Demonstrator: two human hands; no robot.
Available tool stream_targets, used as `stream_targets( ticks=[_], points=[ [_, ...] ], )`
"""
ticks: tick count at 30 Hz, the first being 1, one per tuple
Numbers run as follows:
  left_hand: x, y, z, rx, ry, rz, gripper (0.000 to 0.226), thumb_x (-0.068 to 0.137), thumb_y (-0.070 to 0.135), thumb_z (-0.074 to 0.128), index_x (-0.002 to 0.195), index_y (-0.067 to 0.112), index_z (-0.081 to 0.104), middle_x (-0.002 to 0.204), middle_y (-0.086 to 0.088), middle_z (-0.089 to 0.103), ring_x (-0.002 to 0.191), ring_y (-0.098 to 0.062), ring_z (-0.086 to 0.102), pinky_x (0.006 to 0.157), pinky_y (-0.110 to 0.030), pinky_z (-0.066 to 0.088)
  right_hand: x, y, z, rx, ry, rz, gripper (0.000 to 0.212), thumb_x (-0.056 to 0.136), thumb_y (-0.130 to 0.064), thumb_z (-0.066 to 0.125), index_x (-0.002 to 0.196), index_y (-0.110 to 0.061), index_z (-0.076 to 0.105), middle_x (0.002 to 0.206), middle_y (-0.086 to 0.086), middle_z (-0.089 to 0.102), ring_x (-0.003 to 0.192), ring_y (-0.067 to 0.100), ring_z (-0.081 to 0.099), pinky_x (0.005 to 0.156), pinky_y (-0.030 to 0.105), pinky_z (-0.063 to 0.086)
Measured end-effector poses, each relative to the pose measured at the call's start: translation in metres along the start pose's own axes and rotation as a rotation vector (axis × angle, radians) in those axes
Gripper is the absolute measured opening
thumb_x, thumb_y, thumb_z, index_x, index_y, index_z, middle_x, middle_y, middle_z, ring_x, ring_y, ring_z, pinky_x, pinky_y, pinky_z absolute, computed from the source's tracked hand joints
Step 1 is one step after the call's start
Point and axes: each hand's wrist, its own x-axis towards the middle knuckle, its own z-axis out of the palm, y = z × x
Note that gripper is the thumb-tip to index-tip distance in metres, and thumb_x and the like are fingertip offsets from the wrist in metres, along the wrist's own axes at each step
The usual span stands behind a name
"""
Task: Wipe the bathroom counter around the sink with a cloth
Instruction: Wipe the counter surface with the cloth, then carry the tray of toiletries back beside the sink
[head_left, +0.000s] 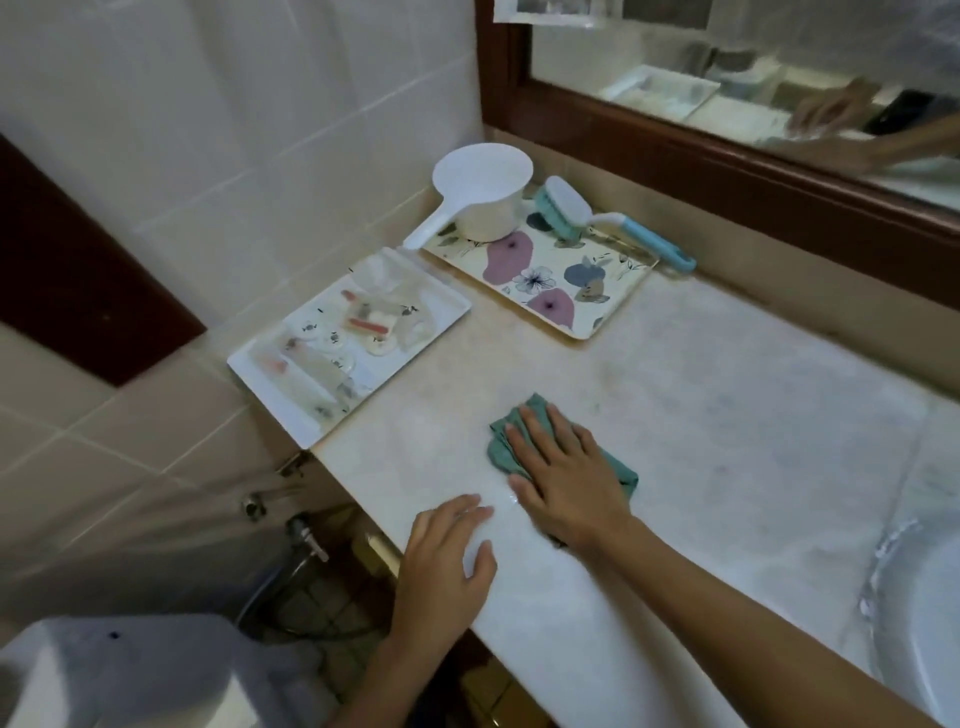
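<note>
- Head view, nearest first: the left hand (447, 561) rests palm-down on the pale marbled stone counter (727, 415) at its front edge. Its fingers are loosely extended and hold nothing.
- Just beyond it, the right hand (566, 483) lies flat on the crumpled teal cloth (501, 441), fingers straight and slightly spread. It presses down rather than pinching.
- The cloth lies on the counter left of the white sink basin (924, 597), well apart from it and nearer the two trays.
- Its long axis seems to run diagonally, from a bunched end towards the trays to a flatter end on the sink side. The palm hides its middle, so this is a judgement.
- Risk: the white rectangular tray of small toiletries (348, 338) overhangs the counter's left end. A long leftward stroke could nudge it off.
- Risk: the floral-patterned tray (550, 275) carries a white plastic dipper (483, 192) and a teal-and-white scrubbing brush (566, 208) whose handle overhangs the tray's rim. A sweep towards the back could catch it.
- Risk: the cloth is bunched, so it may skip patches or slip from under the flat palm.
</note>
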Motion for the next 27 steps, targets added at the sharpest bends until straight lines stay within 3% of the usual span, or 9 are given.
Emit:
stream_targets(
  ticks=[3,5,7,9,12,14,17,21,27],
  points=[
    [0.016,-0.023,-0.023,-0.153,0.055,-0.053,0.029,0.087,0.030,0.051,0.112,0.027,0.067,0.124,0.023,0.052,0.116,0.011,0.042,0.098,0.000,0.026,0.003,-0.004,-0.009,0.005,-0.003,0.019,0.065,0.095,-0.055,0.017,0.154,-0.031,0.003,0.161,-0.007,-0.007,0.148,0.018,-0.014,0.120,0.042,-0.001],
    [0.029,-0.041,-0.045,-0.235,0.126,-0.128,0.026,0.086,0.018,0.058,0.106,0.033,0.065,0.120,0.025,0.054,0.115,0.011,0.046,0.092,0.001,0.031,0.018,-0.015,-0.022,0.046,0.142,0.049,0.065,0.093,-0.050,0.024,0.150,-0.020,0.032,0.157,0.000,0.024,0.148,0.024,0.012,0.119,0.045,0.009],
    [0.043,-0.061,-0.065,-0.359,0.203,-0.290,0.032,0.087,0.004,0.061,0.097,0.035,0.065,0.116,0.021,0.057,0.109,0.007,0.052,0.086,-0.004,0.039,0.048,-0.031,-0.033,0.056,0.396,0.047,0.054,0.090,-0.035,0.036,0.131,-0.007,0.057,0.136,0.011,0.057,0.132,0.032,0.045,0.110,0.048,0.031],
    [0.061,-0.084,-0.085,-0.506,0.297,-0.528,0.037,0.088,0.000,0.060,0.091,0.036,0.064,0.111,0.010,0.061,0.101,-0.005,0.058,0.080,-0.017,0.046,0.095,-0.045,-0.043,0.094,0.563,0.064,0.043,0.085,-0.024,0.042,0.113,-0.003,0.067,0.109,0.017,0.070,0.106,0.034,0.063,0.094,0.047,0.047],
    [0.091,-0.113,-0.107,-0.680,0.426,-0.814,0.029,0.092,0.005,0.057,0.093,0.033,0.061,0.106,0.003,0.061,0.093,-0.009,0.058,0.074,-0.022,0.042,0.166,-0.055,-0.060,0.182,0.569,0.139,0.037,0.082,-0.019,0.041,0.099,-0.003,0.071,0.072,0.015,0.068,0.063,0.033,0.062,0.063,0.036,0.051],
    [0.113,-0.129,-0.119,-0.797,0.514,-0.901,0.024,0.093,0.007,0.056,0.101,0.029,0.060,0.107,0.004,0.061,0.097,-0.012,0.058,0.080,-0.025,0.043,0.207,-0.056,-0.067,0.185,0.541,0.197,0.034,0.080,-0.016,0.042,0.093,-0.004,0.071,0.058,0.013,0.062,0.051,0.032,0.055,0.051,0.033,0.045],
    [0.144,-0.143,-0.132,-0.875,0.553,-0.948,0.024,0.093,0.008,0.056,0.114,0.020,0.058,0.110,0.001,0.062,0.100,-0.018,0.061,0.082,-0.032,0.048,0.252,-0.061,-0.070,0.191,0.518,0.259,0.024,0.079,-0.002,0.047,0.093,-0.002,0.066,0.068,0.018,0.059,0.068,0.035,0.054,0.057,0.039,0.045],
    [0.169,-0.151,-0.137,-0.927,0.545,-0.944,0.028,0.092,0.006,0.056,0.091,0.033,0.052,0.096,0.002,0.064,0.088,-0.019,0.065,0.078,-0.039,0.054,0.297,-0.063,-0.055,0.132,0.388,0.270,0.034,0.085,0.006,0.044,0.114,0.002,0.059,0.102,0.021,0.061,0.090,0.038,0.049,0.074,0.046,0.044],
    [0.177,-0.163,-0.128,-0.880,0.547,-0.956,0.034,0.089,-0.005,0.047,0.115,0.014,0.058,0.102,-0.004,0.067,0.091,-0.020,0.067,0.070,-0.033,0.054,0.313,-0.060,-0.048,0.274,0.328,0.359,0.020,0.091,-0.003,0.040,0.099,0.001,0.059,0.104,0.019,0.054,0.096,0.036,0.050,0.073,0.033,0.034]
  ],
)
